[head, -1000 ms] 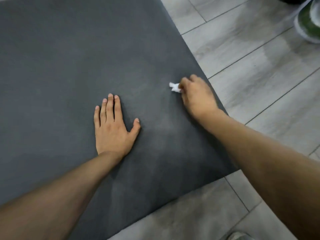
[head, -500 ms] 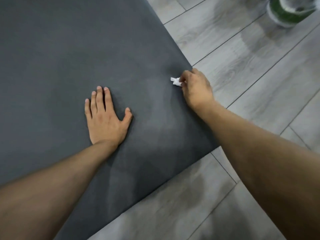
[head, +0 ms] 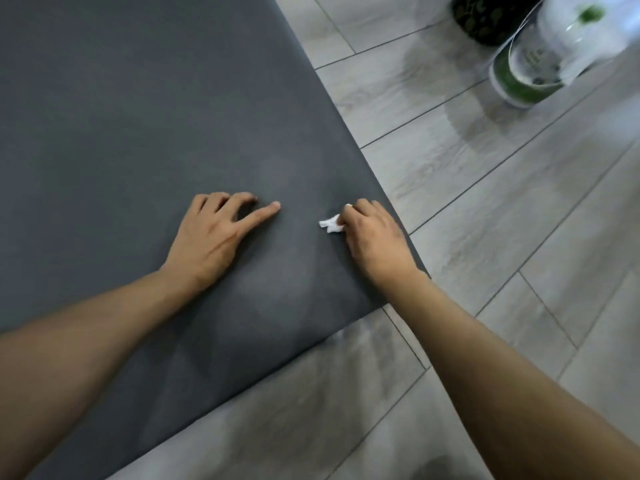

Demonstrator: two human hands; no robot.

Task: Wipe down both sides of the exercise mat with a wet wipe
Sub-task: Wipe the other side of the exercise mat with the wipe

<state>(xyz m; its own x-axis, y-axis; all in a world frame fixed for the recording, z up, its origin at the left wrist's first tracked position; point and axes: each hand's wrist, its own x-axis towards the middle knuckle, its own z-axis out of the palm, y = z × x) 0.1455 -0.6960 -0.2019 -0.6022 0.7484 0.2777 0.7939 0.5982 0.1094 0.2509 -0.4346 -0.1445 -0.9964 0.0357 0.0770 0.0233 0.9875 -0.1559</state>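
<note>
A dark grey exercise mat (head: pixel 138 133) lies flat on the floor and fills the left and middle of the view; its near right corner is close to my arms. My right hand (head: pixel 375 240) grips a small crumpled white wet wipe (head: pixel 330 225) and holds it down on the mat close to the right edge. My left hand (head: pixel 214 233) rests on the mat to the left of the wipe, fingers loosely bent and raised a little, thumb stretched toward the wipe. Faint paler patches show on the mat around both hands.
Grey wood-look floor tiles (head: pixel 485 209) surround the mat on the right and in front. At the upper right stand a white and green wipe canister (head: pixel 530 64) and a dark patterned pot (head: pixel 491 19).
My left hand has slid right, nearer the wipe, and its flat fingers have bent and lifted. My right hand with the wipe has drawn back toward me along the mat's right edge.
</note>
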